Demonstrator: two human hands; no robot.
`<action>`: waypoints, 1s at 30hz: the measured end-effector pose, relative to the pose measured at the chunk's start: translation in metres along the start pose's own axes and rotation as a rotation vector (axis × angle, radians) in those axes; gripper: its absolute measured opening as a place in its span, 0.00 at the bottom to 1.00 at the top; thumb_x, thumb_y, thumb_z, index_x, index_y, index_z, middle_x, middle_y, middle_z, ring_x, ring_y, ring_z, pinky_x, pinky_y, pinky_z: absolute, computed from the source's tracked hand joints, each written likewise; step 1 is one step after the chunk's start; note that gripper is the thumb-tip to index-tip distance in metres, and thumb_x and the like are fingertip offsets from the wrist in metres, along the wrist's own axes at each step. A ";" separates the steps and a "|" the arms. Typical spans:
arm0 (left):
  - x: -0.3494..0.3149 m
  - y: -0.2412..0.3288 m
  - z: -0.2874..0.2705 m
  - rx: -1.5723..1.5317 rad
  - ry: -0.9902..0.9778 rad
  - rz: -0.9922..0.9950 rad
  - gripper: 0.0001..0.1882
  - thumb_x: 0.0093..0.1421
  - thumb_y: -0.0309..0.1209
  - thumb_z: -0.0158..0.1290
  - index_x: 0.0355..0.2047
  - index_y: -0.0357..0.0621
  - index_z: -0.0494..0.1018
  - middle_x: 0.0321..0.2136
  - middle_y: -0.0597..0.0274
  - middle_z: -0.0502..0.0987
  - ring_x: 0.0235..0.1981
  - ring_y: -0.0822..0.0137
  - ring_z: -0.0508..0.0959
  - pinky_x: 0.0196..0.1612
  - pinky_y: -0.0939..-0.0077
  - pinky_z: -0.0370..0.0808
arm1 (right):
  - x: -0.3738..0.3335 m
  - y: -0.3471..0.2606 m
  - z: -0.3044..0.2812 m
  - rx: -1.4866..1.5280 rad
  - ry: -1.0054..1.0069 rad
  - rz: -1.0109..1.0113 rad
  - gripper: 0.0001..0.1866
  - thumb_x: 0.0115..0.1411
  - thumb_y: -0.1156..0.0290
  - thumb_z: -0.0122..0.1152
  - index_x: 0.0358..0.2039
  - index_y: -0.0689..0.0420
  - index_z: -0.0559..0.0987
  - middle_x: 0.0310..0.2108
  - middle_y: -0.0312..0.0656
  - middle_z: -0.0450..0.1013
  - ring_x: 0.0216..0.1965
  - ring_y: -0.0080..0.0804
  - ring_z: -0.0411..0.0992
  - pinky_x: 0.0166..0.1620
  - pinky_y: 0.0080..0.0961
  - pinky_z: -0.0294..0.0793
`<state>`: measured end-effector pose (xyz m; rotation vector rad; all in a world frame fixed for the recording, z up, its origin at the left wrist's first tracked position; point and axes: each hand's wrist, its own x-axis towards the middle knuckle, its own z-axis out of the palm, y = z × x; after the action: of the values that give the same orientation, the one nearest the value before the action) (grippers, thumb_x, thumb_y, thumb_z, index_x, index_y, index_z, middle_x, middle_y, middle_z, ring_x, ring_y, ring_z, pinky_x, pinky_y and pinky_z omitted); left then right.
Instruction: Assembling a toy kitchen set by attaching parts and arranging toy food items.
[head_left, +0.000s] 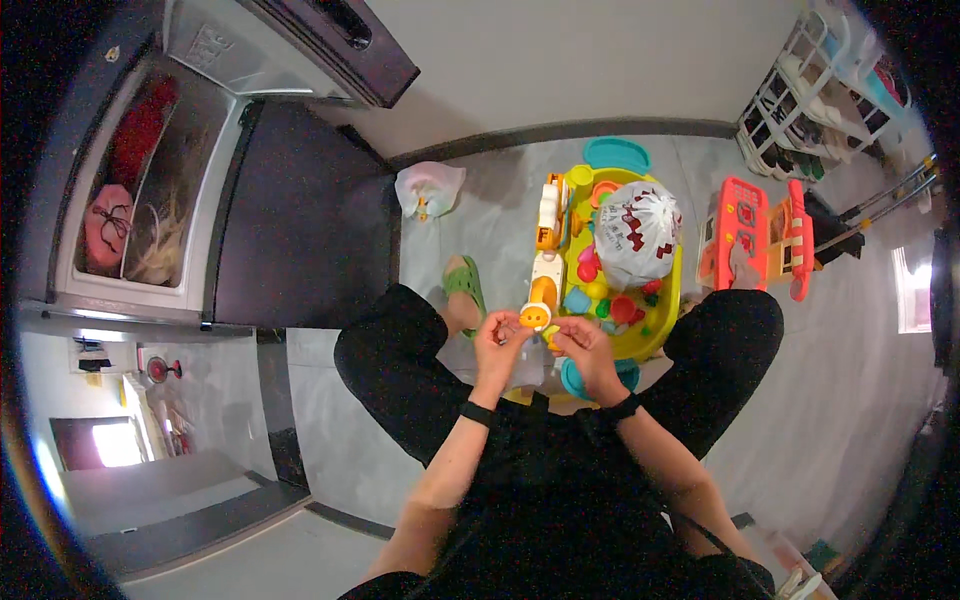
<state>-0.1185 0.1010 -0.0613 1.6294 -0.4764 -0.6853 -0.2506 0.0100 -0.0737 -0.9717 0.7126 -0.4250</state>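
Yellow tub on floor holds coloured toy pieces, left and near, plus knotted white bag, far right; orange-and-white toy at tub's near-left edge, pinched by left hand's fingers, right hand's grip unclear.

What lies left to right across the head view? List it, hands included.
Pink bag, pale plastic bag on the floor, left hand, round orange toy piece, right hand, red toy.
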 end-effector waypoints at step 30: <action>-0.006 -0.003 0.005 0.091 0.154 0.231 0.09 0.44 0.20 0.63 0.26 0.38 0.74 0.21 0.73 0.64 0.18 0.83 0.59 0.20 0.89 0.55 | -0.003 0.011 0.001 -0.277 0.065 -0.162 0.11 0.52 0.75 0.61 0.38 0.62 0.78 0.30 0.37 0.68 0.29 0.22 0.69 0.32 0.18 0.70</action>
<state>-0.1266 0.1016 -0.0635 1.6660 -0.5792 -0.3684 -0.2518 0.0176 -0.0816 -1.2873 0.7681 -0.5097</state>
